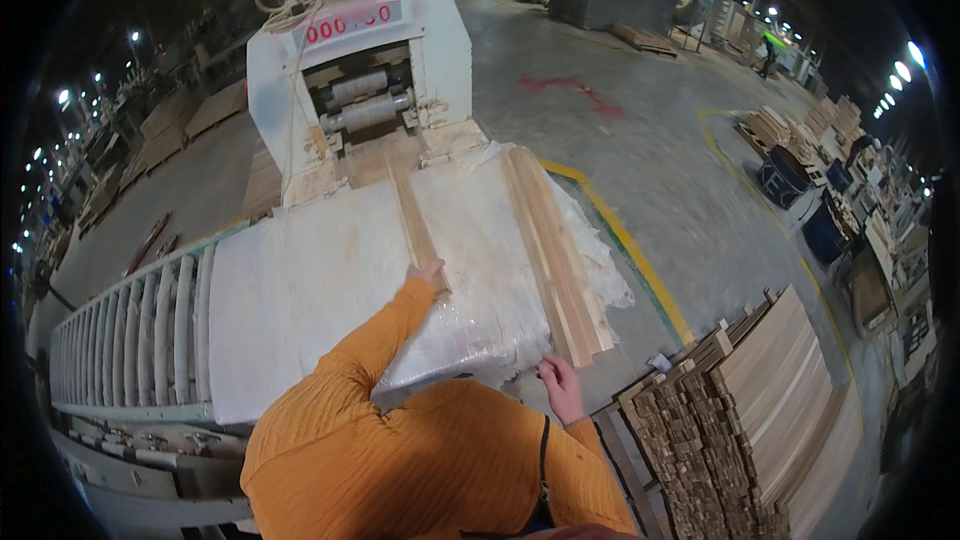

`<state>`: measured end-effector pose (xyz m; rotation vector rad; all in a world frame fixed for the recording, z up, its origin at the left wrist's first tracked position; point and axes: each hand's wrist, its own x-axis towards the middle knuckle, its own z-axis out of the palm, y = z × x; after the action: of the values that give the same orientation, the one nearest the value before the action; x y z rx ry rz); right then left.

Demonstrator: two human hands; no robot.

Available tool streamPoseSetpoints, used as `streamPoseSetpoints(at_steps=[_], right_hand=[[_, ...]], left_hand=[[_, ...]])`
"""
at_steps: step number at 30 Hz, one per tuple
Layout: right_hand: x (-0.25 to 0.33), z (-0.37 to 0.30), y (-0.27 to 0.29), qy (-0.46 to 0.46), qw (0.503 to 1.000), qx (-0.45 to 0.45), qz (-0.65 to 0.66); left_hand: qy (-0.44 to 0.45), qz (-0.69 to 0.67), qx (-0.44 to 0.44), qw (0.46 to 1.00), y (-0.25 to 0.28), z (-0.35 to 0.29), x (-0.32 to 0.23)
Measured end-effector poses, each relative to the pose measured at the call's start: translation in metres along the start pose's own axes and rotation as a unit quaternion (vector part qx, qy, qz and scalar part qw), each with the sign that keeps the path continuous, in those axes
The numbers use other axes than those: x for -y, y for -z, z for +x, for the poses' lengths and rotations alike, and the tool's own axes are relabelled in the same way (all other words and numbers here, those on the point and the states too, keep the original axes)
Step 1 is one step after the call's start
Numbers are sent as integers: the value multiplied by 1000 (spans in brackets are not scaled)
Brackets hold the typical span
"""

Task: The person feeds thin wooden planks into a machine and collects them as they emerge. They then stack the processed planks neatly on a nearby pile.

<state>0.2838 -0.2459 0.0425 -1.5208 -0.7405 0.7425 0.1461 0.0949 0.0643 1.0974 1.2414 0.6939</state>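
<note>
My left hand [428, 272] is closed round the near end of a narrow wooden strip [409, 210]. The strip lies lengthwise on a table wrapped in pale sheeting [330, 290], and its far end points at the mouth of a white machine [445, 60]. Metal rollers [368, 112] show inside that opening. Lower and to the right, my right hand [562, 388] hangs just off the table's near edge with its fingers curled and no object visible in them. Close to it are the near ends of several wooden strips [550, 250] laid side by side along the table's right edge.
Stacked wooden strips [715, 440] stand at my lower right. A roller conveyor [135, 335] adjoins the table on the left. Yellow floor marking [625, 240] runs right of the table. Dark barrels [783, 177] and wood piles line the far right. Someone is partly visible behind the machine.
</note>
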Motion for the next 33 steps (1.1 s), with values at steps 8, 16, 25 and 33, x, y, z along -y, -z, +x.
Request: streamPoseSetpoints(at_steps=[8, 16, 25, 33], right_hand=[[7, 41, -60, -324, 889, 248, 209], [-1, 7, -88, -300, 925, 216, 85], [2, 11, -75, 11, 977, 122, -177], [-5, 44, -70, -173, 972, 154, -42]], left_hand=[[186, -252, 212, 926, -13, -151, 99], [171, -287, 244, 910, -5, -205, 121], [261, -333, 290, 858, -19, -185, 131], [250, 46, 412, 875, 8, -113, 109]])
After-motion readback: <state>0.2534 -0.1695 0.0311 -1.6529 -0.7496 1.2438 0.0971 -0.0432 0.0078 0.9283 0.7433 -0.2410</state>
